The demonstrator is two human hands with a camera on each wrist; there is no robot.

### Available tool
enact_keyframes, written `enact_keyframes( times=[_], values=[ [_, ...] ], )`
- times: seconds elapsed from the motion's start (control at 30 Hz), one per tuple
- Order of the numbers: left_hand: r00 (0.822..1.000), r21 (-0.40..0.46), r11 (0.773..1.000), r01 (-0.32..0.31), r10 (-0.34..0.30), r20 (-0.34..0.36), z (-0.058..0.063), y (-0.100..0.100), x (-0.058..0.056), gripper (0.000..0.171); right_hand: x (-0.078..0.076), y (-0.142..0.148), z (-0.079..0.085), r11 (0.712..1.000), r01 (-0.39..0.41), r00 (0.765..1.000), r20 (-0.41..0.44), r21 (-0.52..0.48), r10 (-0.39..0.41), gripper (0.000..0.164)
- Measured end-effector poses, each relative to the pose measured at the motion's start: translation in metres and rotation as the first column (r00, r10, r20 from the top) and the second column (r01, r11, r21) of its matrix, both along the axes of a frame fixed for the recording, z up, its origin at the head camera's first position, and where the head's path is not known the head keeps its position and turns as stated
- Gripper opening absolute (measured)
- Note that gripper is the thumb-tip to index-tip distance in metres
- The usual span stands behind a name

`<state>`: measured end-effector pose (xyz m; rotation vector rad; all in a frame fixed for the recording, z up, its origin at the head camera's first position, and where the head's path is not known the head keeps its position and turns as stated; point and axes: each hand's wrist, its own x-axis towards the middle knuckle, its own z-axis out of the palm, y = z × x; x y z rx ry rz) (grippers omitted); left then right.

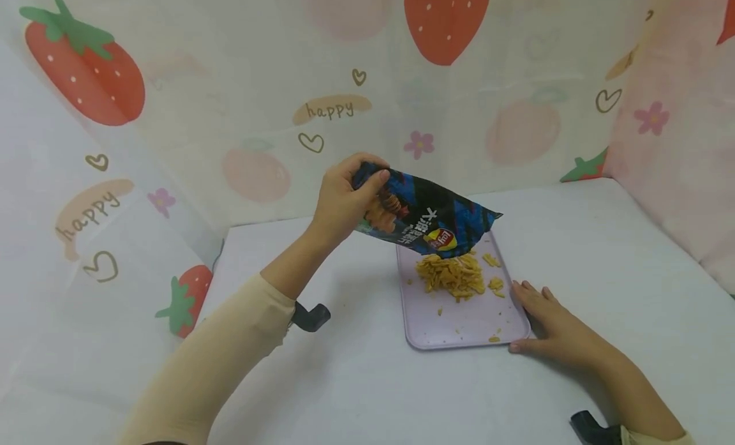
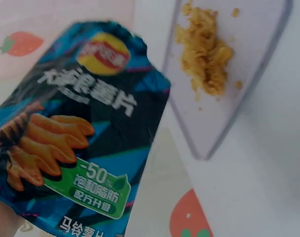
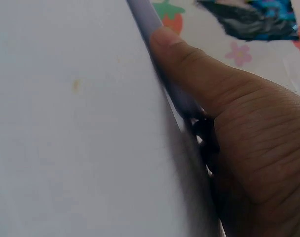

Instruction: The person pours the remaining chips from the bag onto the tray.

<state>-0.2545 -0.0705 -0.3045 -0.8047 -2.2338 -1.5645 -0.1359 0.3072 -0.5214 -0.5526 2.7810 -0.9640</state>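
Note:
My left hand (image 1: 347,199) grips a dark blue and black potato chip bag (image 1: 427,212) by one end, thumb on its printed front. Tilted, the bag hangs over the far part of a pale purple tray (image 1: 465,327), its other end lower and to the right. On the tray is a heap of broken yellow potato chips (image 1: 450,276), with loose pieces around it. My right hand (image 1: 565,333) rests at the tray's right edge, fingers along the side and thumb by the near corner. In the right wrist view the thumb (image 3: 189,61) touches the tray rim; the other fingers are hidden.
A white-covered table (image 1: 356,394) lies under the tray. Behind it hangs a pale curtain (image 1: 258,100) printed with strawberries, hearts and flowers, and a pink curtain (image 1: 683,164) stands to the right. A black wrist mount (image 1: 310,317) sticks out below the left sleeve.

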Motion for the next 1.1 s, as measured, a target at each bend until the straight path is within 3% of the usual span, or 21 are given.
enact_keyframes(
  times=[0.17, 0.3, 0.43, 0.53, 0.67, 0.8, 0.93, 1.1],
  values=[
    [1.000, -0.033, 0.999, 0.001, -0.001, 0.024, 0.007, -0.001, -0.002, 0.015, 0.000, 0.000, 0.001, 1.000, -0.004, 1.000, -0.001, 0.004, 0.004, 0.117],
    [1.000, 0.023, 1.000, -0.009, 0.009, 0.010, 0.017, -0.005, -0.006, 0.015, 0.000, 0.000, 0.001, 1.000, -0.003, 1.000, 0.005, 0.000, 0.003, 0.117],
    [0.999, 0.105, 0.994, 0.039, -0.040, 0.008, 0.023, -0.007, -0.006, 0.015, 0.000, 0.000, 0.003, 1.000, 0.001, 1.000, 0.007, 0.006, -0.001, 0.118],
    [0.998, 0.114, 0.992, 0.060, -0.060, 0.004, 0.023, -0.006, -0.004, 0.014, -0.001, 0.001, 0.005, 1.000, 0.001, 1.000, 0.001, 0.009, -0.001, 0.118],
    [1.000, 0.101, 0.995, 0.017, -0.018, 0.009, 0.024, -0.006, -0.002, 0.015, -0.002, 0.001, 0.006, 1.000, -0.010, 1.000, -0.014, 0.011, 0.010, 0.117],
    [0.999, 0.144, 0.989, -0.032, 0.027, 0.038, 0.028, -0.007, -0.002, 0.017, -0.002, 0.001, 0.004, 1.000, -0.014, 0.999, -0.029, 0.010, 0.014, 0.117],
    [0.998, 0.203, 0.979, -0.023, 0.012, 0.056, 0.031, -0.007, -0.004, 0.017, 0.000, 0.001, -0.001, 1.000, -0.003, 1.000, -0.026, -0.007, 0.003, 0.117],
    [1.000, 0.225, 0.974, 0.003, -0.008, 0.021, 0.029, -0.011, -0.004, 0.017, -0.007, -0.007, -0.017, 1.000, -0.018, 0.998, -0.053, -0.019, 0.017, 0.117]
  ],
)
